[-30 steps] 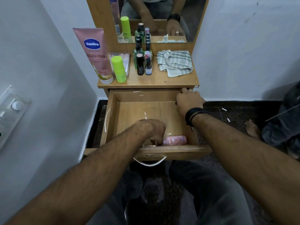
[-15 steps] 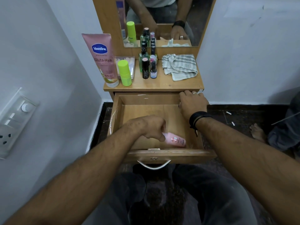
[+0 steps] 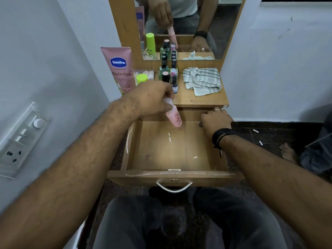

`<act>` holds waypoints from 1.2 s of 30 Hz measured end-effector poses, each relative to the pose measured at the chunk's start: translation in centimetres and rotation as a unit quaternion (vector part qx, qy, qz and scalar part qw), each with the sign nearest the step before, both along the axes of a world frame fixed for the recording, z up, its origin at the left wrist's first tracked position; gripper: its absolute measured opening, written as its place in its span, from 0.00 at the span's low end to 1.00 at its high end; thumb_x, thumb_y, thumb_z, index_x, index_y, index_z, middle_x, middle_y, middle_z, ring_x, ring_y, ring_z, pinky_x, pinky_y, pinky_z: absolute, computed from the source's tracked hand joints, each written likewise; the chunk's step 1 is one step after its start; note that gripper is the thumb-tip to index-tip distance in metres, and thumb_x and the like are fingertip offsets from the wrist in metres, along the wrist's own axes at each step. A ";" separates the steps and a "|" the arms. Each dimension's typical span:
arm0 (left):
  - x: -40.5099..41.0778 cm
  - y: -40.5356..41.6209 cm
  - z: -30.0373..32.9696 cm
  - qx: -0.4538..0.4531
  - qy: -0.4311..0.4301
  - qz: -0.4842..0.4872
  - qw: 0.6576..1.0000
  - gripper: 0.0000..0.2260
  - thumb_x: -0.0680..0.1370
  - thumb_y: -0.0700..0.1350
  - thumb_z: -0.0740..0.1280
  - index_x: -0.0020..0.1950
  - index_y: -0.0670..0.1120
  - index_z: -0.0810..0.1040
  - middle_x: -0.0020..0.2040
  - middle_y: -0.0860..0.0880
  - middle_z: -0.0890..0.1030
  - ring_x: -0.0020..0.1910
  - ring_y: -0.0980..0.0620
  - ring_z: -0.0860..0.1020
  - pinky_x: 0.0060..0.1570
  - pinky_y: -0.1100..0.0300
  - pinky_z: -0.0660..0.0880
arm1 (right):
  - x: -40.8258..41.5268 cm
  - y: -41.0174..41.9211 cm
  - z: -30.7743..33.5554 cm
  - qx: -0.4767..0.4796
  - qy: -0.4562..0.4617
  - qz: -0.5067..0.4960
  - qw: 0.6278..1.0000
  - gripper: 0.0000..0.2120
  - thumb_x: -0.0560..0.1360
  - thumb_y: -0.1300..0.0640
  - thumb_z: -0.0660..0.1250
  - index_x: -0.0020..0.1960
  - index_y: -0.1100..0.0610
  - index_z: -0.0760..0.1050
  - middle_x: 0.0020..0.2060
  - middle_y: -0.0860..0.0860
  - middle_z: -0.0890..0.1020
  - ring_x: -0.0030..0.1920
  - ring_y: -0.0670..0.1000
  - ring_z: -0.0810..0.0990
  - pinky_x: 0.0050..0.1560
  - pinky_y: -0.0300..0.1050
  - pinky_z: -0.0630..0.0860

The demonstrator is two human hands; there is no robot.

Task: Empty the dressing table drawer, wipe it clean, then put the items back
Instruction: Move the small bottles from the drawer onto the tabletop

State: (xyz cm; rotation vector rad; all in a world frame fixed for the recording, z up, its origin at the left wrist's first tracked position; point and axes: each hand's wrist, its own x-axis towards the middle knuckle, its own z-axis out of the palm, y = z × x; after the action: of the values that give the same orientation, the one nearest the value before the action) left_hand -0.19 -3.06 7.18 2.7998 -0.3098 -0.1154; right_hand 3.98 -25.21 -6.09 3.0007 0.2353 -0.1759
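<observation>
The wooden drawer (image 3: 221, 162) is pulled out under the dressing table top (image 3: 201, 100) and its bare floor shows white scratches. My left hand (image 3: 152, 97) holds a small pink bottle (image 3: 173, 115) by its white cap, lifted over the drawer's back edge. My right hand (image 3: 215, 119) rests on the drawer's back right corner, fingers curled over the edge. On the table top stand a pink Vaseline tube (image 3: 119, 69), a green-capped bottle (image 3: 142, 78), several small dark-capped bottles (image 3: 168, 74) and a striped cloth (image 3: 203, 79).
A mirror (image 3: 188, 27) stands behind the table top. The left wall carries a switch and socket panel (image 3: 19, 139). Another person's foot (image 3: 287, 151) lies on the dark floor at the right. My knees sit below the drawer handle (image 3: 173, 187).
My left hand took the pink bottle from the drawer's front and lifted it up toward the table top. The right hand has stayed on the drawer's back corner.
</observation>
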 end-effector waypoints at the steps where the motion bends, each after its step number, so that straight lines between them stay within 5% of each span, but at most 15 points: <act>1: 0.3 0.1 0.6 0.004 -0.022 0.003 1.000 0.15 0.76 0.48 0.73 0.62 0.52 0.80 0.54 0.52 0.79 0.51 0.54 0.75 0.46 0.58 0.71 | -0.2 0.3 0.4 0.011 -0.010 0.004 1.000 0.10 0.83 0.52 0.60 0.61 0.51 0.76 0.57 0.54 0.79 0.62 0.58 0.72 0.55 0.58 0.75; 6: 1.5 0.3 2.7 0.013 -0.112 0.024 0.993 0.16 0.78 0.46 0.72 0.65 0.53 0.80 0.62 0.49 0.80 0.53 0.53 0.73 0.46 0.58 0.70 | -0.7 2.1 4.4 0.147 0.036 0.005 0.988 0.15 0.76 0.44 0.70 0.53 0.54 0.74 0.46 0.51 0.78 0.51 0.57 0.78 0.49 0.51 0.79; 11: 2.6 0.2 3.6 0.039 -0.156 0.042 0.986 0.16 0.78 0.43 0.71 0.66 0.49 0.79 0.63 0.48 0.81 0.59 0.47 0.78 0.52 0.55 0.72 | 0.1 2.7 8.7 0.321 0.024 0.009 0.947 0.13 0.69 0.53 0.78 0.52 0.54 0.83 0.45 0.48 0.82 0.49 0.50 0.80 0.44 0.41 0.70; 15: 3.2 0.2 3.7 0.067 -0.147 0.049 0.986 0.16 0.79 0.40 0.69 0.67 0.49 0.79 0.63 0.47 0.80 0.60 0.45 0.77 0.56 0.51 0.74 | 0.8 3.8 9.8 0.388 -0.037 0.012 0.921 0.14 0.70 0.56 0.77 0.55 0.56 0.83 0.48 0.51 0.84 0.52 0.52 0.80 0.52 0.44 0.76; 23: 4.4 0.6 3.7 0.124 -0.145 0.102 0.976 0.15 0.79 0.40 0.70 0.66 0.46 0.80 0.60 0.43 0.80 0.57 0.42 0.78 0.46 0.52 0.71 | 3.1 7.0 9.2 0.367 -0.098 0.042 0.924 0.12 0.73 0.54 0.75 0.56 0.54 0.81 0.51 0.52 0.84 0.53 0.53 0.80 0.53 0.46 0.76; 36: 6.2 0.2 1.5 0.142 -0.123 0.149 0.971 0.15 0.77 0.38 0.71 0.63 0.41 0.79 0.56 0.39 0.79 0.54 0.39 0.79 0.51 0.46 0.77 | 4.5 9.3 8.4 0.282 -0.103 0.059 0.952 0.16 0.78 0.53 0.69 0.65 0.52 0.79 0.59 0.54 0.82 0.59 0.56 0.79 0.57 0.47 0.75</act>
State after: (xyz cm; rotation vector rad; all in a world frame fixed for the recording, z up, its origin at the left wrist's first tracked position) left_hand 5.99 -2.83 8.70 3.1087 0.0831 0.2790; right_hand 8.44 -15.86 2.28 3.5130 0.5212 0.2626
